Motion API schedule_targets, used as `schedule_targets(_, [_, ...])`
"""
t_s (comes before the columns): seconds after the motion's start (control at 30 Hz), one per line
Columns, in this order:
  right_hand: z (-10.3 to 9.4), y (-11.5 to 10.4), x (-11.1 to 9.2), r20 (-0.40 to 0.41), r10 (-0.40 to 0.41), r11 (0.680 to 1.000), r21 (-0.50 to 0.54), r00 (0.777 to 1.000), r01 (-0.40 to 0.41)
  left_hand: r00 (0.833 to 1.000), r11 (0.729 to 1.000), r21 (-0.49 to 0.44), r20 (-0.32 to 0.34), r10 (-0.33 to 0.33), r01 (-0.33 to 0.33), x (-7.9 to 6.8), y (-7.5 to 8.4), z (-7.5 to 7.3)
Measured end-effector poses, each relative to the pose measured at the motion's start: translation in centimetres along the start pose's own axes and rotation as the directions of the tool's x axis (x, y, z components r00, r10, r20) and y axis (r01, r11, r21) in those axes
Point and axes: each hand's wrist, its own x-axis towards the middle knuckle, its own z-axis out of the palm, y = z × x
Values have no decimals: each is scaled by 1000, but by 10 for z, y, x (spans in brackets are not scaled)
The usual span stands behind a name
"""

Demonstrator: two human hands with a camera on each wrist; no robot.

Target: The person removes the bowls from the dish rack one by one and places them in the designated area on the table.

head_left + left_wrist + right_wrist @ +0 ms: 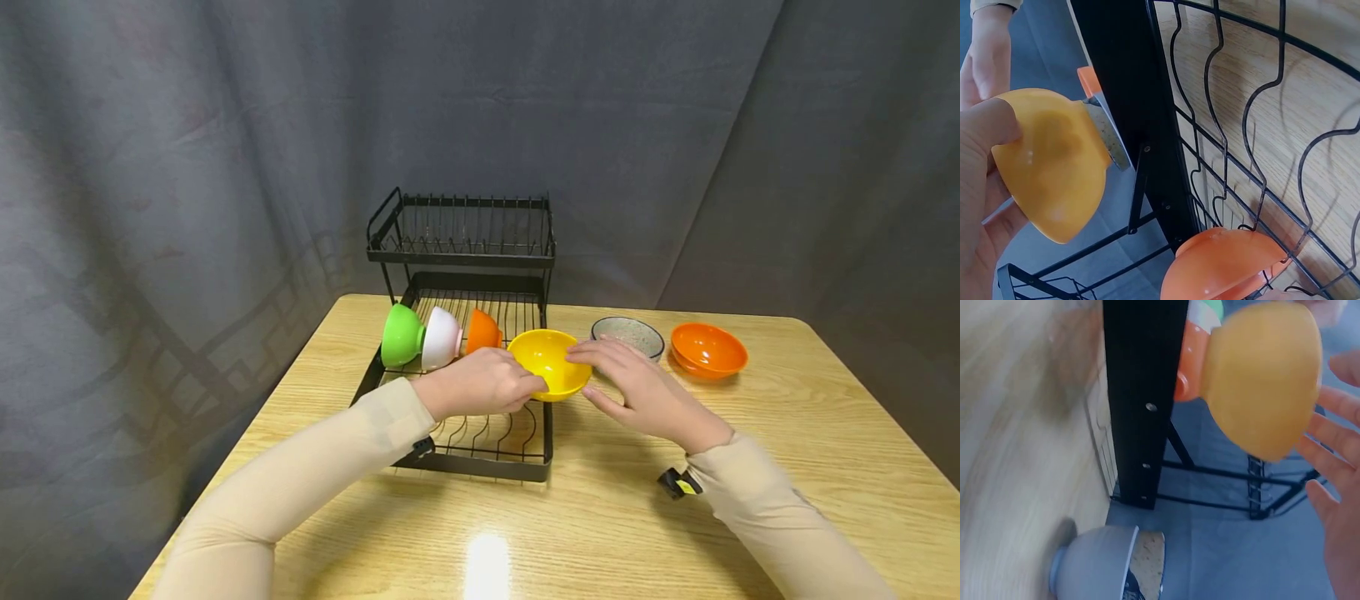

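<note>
A yellow bowl [551, 363] hangs above the right edge of the black dish rack [491, 468], its inside facing up toward the head camera. My left hand [487, 382] pinches its rim on the left; the thumb [988, 125] shows against the outer wall in the left wrist view. At the opposite side, my right hand [648, 392] has its fingers loosely extended, with fingertips right at the rim. Green [402, 335], white [441, 338] and small orange [483, 332] bowls stand on their sides in a row on the lower rack, partly beyond the left hand.
To the right of the rack, a speckled grey bowl [632, 333] with a dark rim and a larger orange bowl [708, 350] stand upright on the wooden table [810, 433]. The rack's upper tier [465, 258] rises at the back, before a grey curtain [600, 150].
</note>
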Motion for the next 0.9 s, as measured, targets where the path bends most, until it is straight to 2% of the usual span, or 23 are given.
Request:
schedule_targets(0.13, [8,-2,2,12,-75,997,-4,997,76,1000,1000,0,3,1,-1,1,0,-1])
schedule_targets(0.4, [21,-1,3,-5,-171,985,-2,985,171,1000,1000,-8,-25,12,-12,2,1,0])
schedule_targets(0.57, [25,-1,3,-29,-210,978,-10,977,209,999,1000,5,-42,14,-14,3,1,1])
schedule_targets(0.9, [28,0,7,-76,-280,957,-101,957,272,998,1000,-6,-51,20,-21,4,1,0])
